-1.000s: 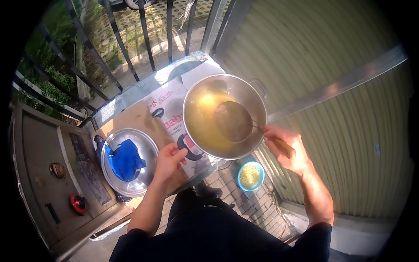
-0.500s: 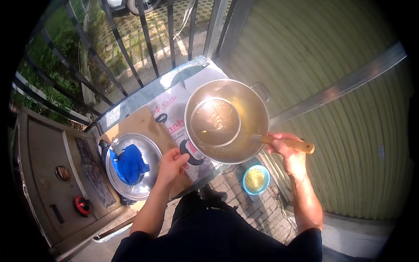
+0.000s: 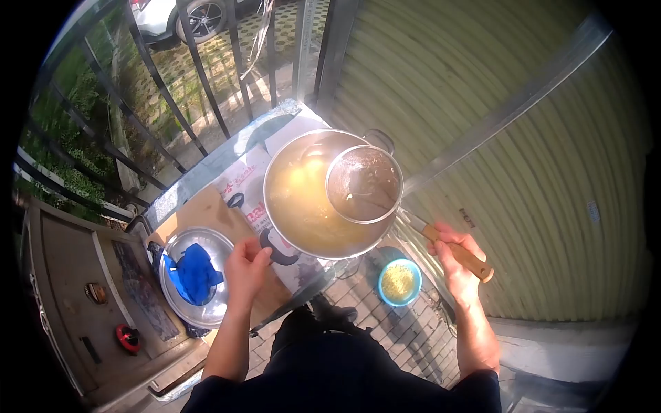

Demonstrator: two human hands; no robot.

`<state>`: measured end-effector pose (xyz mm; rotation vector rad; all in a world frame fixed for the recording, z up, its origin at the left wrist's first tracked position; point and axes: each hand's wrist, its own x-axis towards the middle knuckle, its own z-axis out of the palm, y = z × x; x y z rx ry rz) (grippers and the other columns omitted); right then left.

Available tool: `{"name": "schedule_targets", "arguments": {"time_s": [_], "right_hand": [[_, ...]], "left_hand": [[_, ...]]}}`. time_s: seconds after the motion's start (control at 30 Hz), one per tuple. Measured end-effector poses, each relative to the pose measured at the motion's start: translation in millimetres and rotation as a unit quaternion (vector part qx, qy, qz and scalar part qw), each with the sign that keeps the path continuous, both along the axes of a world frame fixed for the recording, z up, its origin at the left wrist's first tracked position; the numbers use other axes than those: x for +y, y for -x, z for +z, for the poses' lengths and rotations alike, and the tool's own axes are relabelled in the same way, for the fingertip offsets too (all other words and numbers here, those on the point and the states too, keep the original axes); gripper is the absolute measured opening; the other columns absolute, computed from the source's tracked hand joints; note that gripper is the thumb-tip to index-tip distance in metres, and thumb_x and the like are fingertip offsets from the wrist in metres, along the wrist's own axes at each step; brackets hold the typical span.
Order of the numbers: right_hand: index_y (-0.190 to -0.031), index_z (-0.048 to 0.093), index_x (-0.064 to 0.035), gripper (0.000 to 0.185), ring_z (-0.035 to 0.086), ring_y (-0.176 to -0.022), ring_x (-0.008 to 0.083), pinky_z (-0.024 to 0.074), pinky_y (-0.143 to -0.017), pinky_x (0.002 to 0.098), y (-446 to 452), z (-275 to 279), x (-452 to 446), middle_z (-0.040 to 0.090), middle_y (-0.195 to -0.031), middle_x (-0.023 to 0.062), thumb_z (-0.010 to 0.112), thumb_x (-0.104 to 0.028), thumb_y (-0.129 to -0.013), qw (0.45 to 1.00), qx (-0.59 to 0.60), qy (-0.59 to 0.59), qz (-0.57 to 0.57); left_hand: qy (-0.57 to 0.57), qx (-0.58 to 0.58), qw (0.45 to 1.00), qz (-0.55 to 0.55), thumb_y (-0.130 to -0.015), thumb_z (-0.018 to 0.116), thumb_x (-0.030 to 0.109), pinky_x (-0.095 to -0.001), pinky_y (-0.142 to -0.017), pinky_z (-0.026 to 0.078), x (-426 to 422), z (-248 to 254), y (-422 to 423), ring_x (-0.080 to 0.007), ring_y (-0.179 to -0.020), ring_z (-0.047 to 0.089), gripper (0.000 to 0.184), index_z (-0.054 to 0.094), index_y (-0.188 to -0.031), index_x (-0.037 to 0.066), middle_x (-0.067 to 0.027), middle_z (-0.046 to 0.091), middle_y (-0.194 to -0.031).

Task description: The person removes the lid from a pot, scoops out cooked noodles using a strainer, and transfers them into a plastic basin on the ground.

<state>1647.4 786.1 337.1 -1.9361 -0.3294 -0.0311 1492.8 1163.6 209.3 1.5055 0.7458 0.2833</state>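
Corrugated wall panel bounds R side; railing behind table; car cut off at top. Metal pot on table, w/ yellowish liquid. Basin to L holds blue cloth. Mesh strainer over pot's R side, obscuring interior. R hand: fingers closed round strainer's wooden handle. L hand by pot's black handle; fingers part-hidden, grip can't be determined.

A strainer hangs over the right of the pot before you; a basin sits left, a bowl on the paving below.
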Motion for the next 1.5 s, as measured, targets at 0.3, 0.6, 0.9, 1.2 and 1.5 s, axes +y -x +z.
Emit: {"name": "schedule_targets", "arguments": {"time_s": [0.3,0.6,0.9,1.2,1.5], "right_hand": [[-0.104,0.066,0.0028,0.016,0.076,-0.09,0.0223,0.0619,-0.087,0.0348,50,-3,-23,0.07,-0.126,0.0252,0.073,0.004,-0.091,0.996,0.027,-0.088,-0.023],[-0.099,0.069,-0.0013,0.014,0.076,-0.101,0.0227,0.0597,-0.088,0.0341,91,5,-70,0.074,-0.122,0.0217,0.079,-0.002,-0.089,0.994,-0.093,0.033,-0.04],[-0.103,0.068,-0.0045,0.022,0.078,-0.096,0.0269,0.062,-0.084,0.0343,111,-2,-120,0.075,-0.119,0.02,0.08,-0.001,-0.085,0.986,-0.159,0.004,-0.043],[-0.102,0.068,-0.0046,0.022,0.078,-0.1,0.0284,0.0619,-0.087,0.0373,126,-7,-164,0.075,-0.119,0.0188,0.08,0.0,-0.085,0.979,-0.186,0.002,-0.085],[-0.1,0.069,-0.0033,0.024,0.078,-0.092,0.0304,0.0626,-0.082,0.0352,151,-21,-230,0.075,-0.118,0.0214,0.082,0.002,-0.081,0.958,-0.216,0.047,-0.181]], "left_hand": [[-0.404,-0.136,0.891,-0.159,-0.091,0.077,0.016,-0.0415,-0.074,0.059,-65,79,-68,-0.0319,-0.085,0.073,0.019,0.071,-0.105,0.005,-0.0159,0.074,-0.095],[-0.514,-0.047,0.782,-0.35,-0.089,0.066,0.01,-0.0534,-0.078,0.057,-153,70,-152,-0.0396,-0.097,0.07,0.01,0.069,-0.094,0.002,-0.021,0.071,-0.101],[-0.567,-0.069,0.732,-0.372,-0.088,0.063,0.005,-0.0544,-0.082,0.055,-224,49,-166,-0.0405,-0.097,0.067,0.011,0.072,-0.093,0.005,-0.018,0.067,-0.098],[-0.555,0.004,0.676,-0.485,-0.085,0.06,0.002,-0.0524,-0.086,0.056,-279,65,-163,-0.0417,-0.097,0.07,0.016,0.072,-0.095,0.003,-0.0221,0.07,-0.106],[-0.471,-0.074,0.736,-0.481,-0.093,0.062,0.01,-0.0516,-0.084,0.056,-346,75,-163,-0.0428,-0.097,0.07,0.015,0.071,-0.105,0.007,-0.018,0.071,-0.107]]}}
